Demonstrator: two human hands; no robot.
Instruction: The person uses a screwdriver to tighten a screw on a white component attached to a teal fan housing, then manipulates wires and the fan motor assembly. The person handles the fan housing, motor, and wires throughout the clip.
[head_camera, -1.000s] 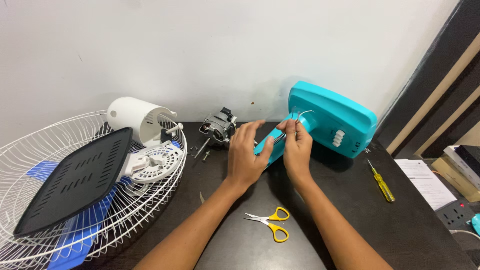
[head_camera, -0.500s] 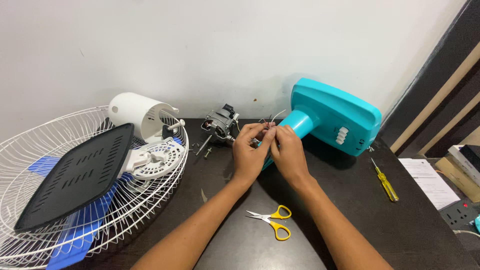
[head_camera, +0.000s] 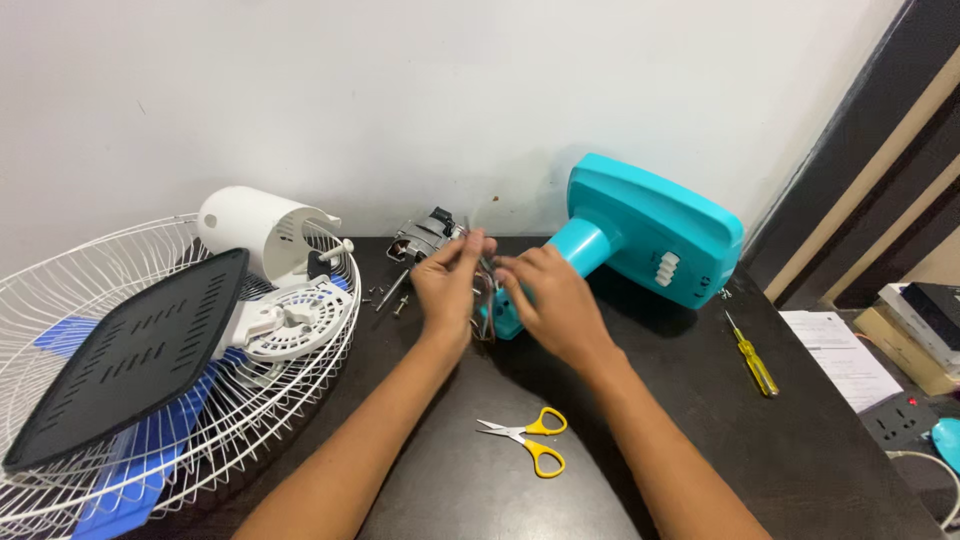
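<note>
I see both hands at the back edge of the table (head_camera: 700, 440). My left hand (head_camera: 450, 275) pinches thin wires (head_camera: 485, 300) between thumb and fingertips, just in front of the motor (head_camera: 425, 235). My right hand (head_camera: 545, 300) curls narrow around the same wires, touching the teal base's (head_camera: 650, 235) neck. Scissors (head_camera: 530, 440) lie near the front edge, a screwdriver (head_camera: 750, 355) toward the right.

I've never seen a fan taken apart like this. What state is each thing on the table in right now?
Left hand: fingers pinching thin wires.
Right hand: fingers on the same wires.
Wires: loose, held between both hands.
Teal fan base: tipped on its side.
Motor: bare, uncovered.
White wire guard: lying flat.
Yellow scissors: slightly open, untouched.
Yellow screwdriver: lying untouched.
</note>
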